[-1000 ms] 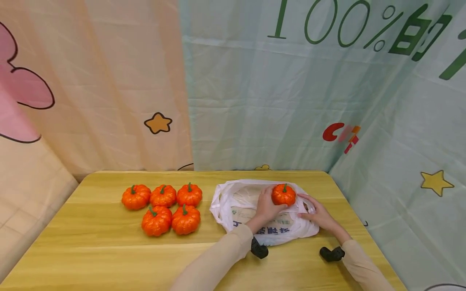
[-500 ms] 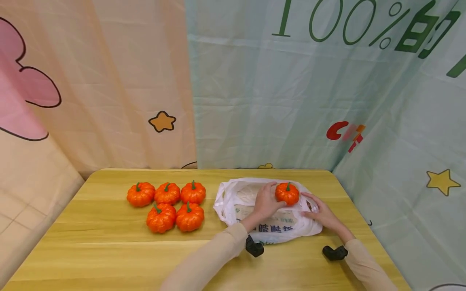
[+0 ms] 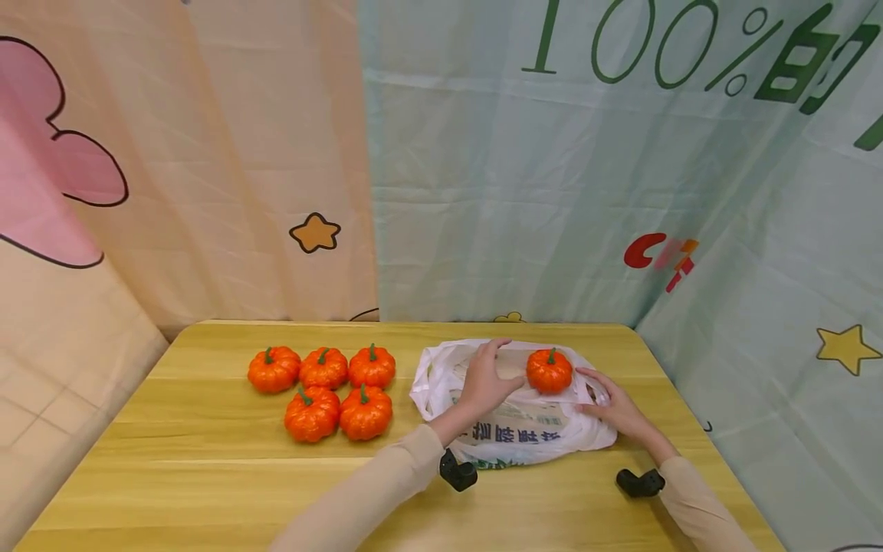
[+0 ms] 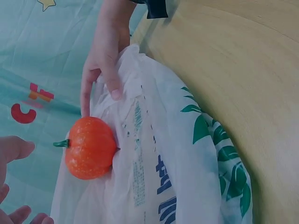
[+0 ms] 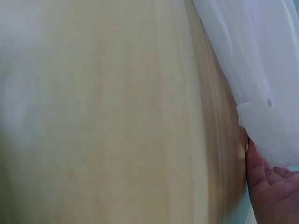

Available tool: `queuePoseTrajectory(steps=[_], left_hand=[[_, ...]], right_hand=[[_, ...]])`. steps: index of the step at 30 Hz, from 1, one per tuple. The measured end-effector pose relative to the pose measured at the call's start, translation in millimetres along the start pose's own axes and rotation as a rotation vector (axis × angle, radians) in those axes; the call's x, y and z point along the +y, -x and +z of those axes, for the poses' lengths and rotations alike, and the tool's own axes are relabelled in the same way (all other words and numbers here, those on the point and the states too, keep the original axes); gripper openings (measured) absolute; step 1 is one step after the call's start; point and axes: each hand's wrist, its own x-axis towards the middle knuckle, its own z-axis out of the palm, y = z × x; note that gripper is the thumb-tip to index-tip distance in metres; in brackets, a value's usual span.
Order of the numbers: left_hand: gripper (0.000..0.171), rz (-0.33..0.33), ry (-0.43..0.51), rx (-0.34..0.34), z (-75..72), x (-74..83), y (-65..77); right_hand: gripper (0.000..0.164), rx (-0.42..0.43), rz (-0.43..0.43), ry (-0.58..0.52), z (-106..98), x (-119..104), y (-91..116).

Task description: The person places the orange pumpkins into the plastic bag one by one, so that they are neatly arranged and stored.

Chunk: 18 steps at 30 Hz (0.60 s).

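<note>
A small orange pumpkin (image 3: 549,371) with a green stem rests on the white plastic bag (image 3: 579,435), toward its back right part. The same pumpkin (image 4: 89,148) shows on the bag in the left wrist view. My left hand (image 3: 483,385) is just left of it, over the bag, thumb and fingers spread and apart from it. At the bag's right end, my right hand (image 3: 624,412) holds the edge, its thumb over the plastic and a fingertip close to the pumpkin. The right wrist view has the bag (image 5: 268,130) partly covering the right hand's fingers (image 5: 257,163).
Several more orange pumpkins (image 3: 366,414) stand grouped in two rows on the left of the wooden table (image 3: 207,475). Printed curtains (image 3: 469,192) hang behind and to the right of the table. Each wrist carries a black device (image 3: 458,471).
My left hand has let go of the pumpkin and drawn away to the left, its fingers spreading. The pumpkin stays on the bag. My right hand keeps its place at the bag's right end.
</note>
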Motion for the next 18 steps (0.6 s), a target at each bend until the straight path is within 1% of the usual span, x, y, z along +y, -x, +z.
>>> queuePoseTrajectory(steps=[2,5,10,15,18], left_hand=[[0.063,0.022,0.003,0.019,-7.9,-1.1,1.2],[0.062,0.039,0.01,0.04,-19.9,-2.4,2.2],[0.062,0.031,0.023,0.053,-39.7,-2.8,3.2],[0.063,0.053,0.028,0.072,-58.5,-5.4,4.6],[0.061,0.07,0.022,0.08,-68.0,-9.5,8.2]], right_hand=[[0.067,0.0,-0.003,-0.003,0,-1,0],[0.067,0.002,-0.001,-0.012,1,-3,1],[0.067,0.001,0.008,-0.016,1,-4,1],[0.067,0.002,0.003,-0.014,1,-3,0],[0.067,0.0,-0.002,-0.02,1,-4,0]])
